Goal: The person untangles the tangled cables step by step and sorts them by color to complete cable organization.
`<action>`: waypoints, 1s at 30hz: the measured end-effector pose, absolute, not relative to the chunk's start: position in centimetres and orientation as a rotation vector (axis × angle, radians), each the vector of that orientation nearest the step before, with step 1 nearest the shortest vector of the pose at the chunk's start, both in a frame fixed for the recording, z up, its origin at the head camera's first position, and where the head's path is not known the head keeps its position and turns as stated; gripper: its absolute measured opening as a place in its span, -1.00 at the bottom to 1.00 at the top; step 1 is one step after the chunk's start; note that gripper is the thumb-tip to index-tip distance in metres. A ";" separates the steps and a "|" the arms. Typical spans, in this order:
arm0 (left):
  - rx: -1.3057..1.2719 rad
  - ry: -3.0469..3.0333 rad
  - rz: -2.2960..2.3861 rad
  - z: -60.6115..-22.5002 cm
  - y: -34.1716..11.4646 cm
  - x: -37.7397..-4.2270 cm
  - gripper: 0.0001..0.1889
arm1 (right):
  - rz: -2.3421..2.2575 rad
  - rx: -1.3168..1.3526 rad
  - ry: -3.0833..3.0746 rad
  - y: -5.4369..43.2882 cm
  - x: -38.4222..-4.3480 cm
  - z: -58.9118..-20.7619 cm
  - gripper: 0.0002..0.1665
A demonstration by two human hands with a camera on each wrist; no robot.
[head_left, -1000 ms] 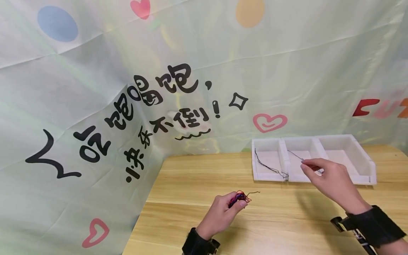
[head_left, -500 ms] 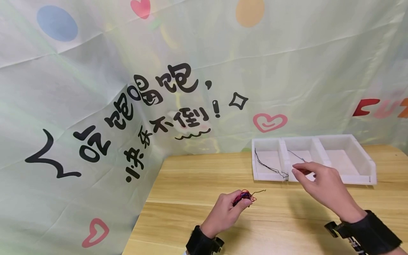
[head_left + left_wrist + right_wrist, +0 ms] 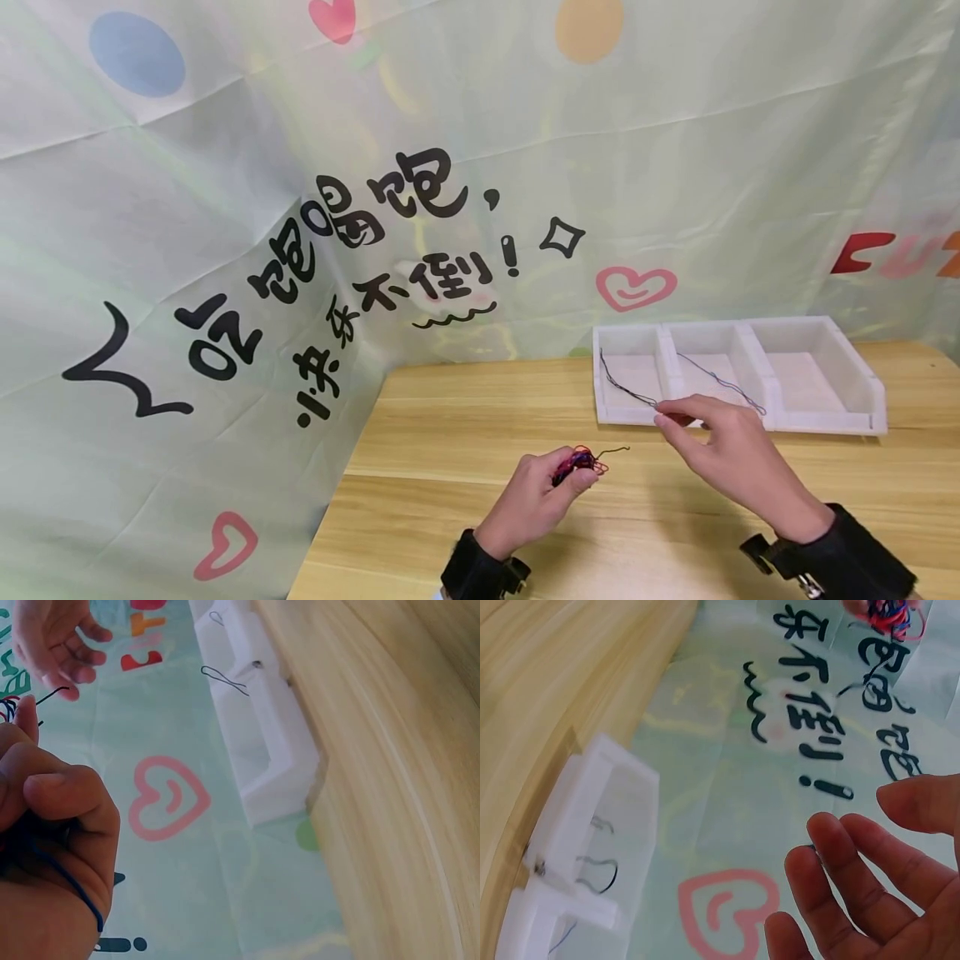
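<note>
- The left hand (image 3: 525, 504) grips, thumb and bent fingers closing toward each other, as I see it.
- Farther forward, the right hand (image 3: 731, 454) is held back upward, its fingers (image 3: 817, 896) loosely bent, the thumb (image 3: 922, 806) standing off from them.
- Both wrists (image 3: 808, 512) angle inward; the two hands stay clear of touching.

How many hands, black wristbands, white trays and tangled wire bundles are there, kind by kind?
Hands: 2 (left hand, right hand)
Black wristbands: 2 (left wristband, right wristband)
White tray: 1
Tangled wire bundle: 1
Total: 6
</note>
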State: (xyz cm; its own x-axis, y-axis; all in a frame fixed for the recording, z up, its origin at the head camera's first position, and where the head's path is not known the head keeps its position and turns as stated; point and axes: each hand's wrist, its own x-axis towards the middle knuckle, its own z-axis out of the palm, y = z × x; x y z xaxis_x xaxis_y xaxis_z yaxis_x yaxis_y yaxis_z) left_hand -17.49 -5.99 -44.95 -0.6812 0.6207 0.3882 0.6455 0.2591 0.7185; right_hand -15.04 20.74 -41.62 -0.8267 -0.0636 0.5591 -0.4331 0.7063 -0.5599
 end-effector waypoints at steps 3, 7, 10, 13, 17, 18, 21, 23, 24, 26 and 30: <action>-1.230 -2.482 -1.455 -45.0 -5.9 -17.5 -0.80 | 0.956 0.412 -2.387 20.0 -14.9 -41.5 -0.81; -1.199 -2.512 -1.477 -45.1 -5.9 -17.4 -0.80 | 0.963 0.433 -2.380 19.3 -14.5 -41.4 -0.80; -1.180 -2.531 -1.468 -45.1 -5.8 -17.4 -0.79 | 0.975 0.463 -2.363 18.8 -14.3 -41.3 -0.79; -1.159 -2.540 -1.454 -45.2 -5.6 -17.4 -0.78 | 0.987 0.507 -2.346 18.4 -14.1 -41.4 -0.77; -1.145 -2.542 -1.435 -45.4 -5.4 -17.4 -0.76 | 0.983 0.577 -2.321 17.9 -14.0 -41.7 -0.72; -1.142 -2.543 -1.427 -45.4 -5.4 -17.4 -0.76 | 0.980 0.598 -2.315 17.8 -14.0 -41.7 -0.71; -1.131 -2.562 -1.382 -45.4 -5.3 -17.4 -0.74 | 0.991 0.672 -2.293 17.3 -14.0 -41.8 -0.68; -1.122 -2.583 -1.337 -45.3 -5.2 -17.3 -0.73 | 0.997 0.726 -2.278 17.0 -13.9 -41.9 -0.65; -1.119 -2.593 -1.307 -45.3 -5.2 -17.3 -0.72 | 0.998 0.750 -2.272 16.8 -13.8 -41.9 -0.65; -1.114 -2.604 -1.243 -45.2 -5.1 -17.2 -0.71 | 0.995 0.794 -2.258 16.3 -13.8 -41.9 -0.65; -1.113 -2.583 -1.109 -45.1 -4.8 -17.1 -0.73 | 0.985 0.805 -2.246 15.6 -13.7 -42.0 -0.66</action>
State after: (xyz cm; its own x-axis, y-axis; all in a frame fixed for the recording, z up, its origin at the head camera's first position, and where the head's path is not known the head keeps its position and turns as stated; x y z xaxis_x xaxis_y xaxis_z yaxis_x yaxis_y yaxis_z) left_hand -17.14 -4.78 -45.11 -0.7232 0.5836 0.3695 0.6698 0.4618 0.5815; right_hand -13.72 15.56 -42.02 -0.6673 -0.2985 0.6824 -0.7042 0.5511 -0.4476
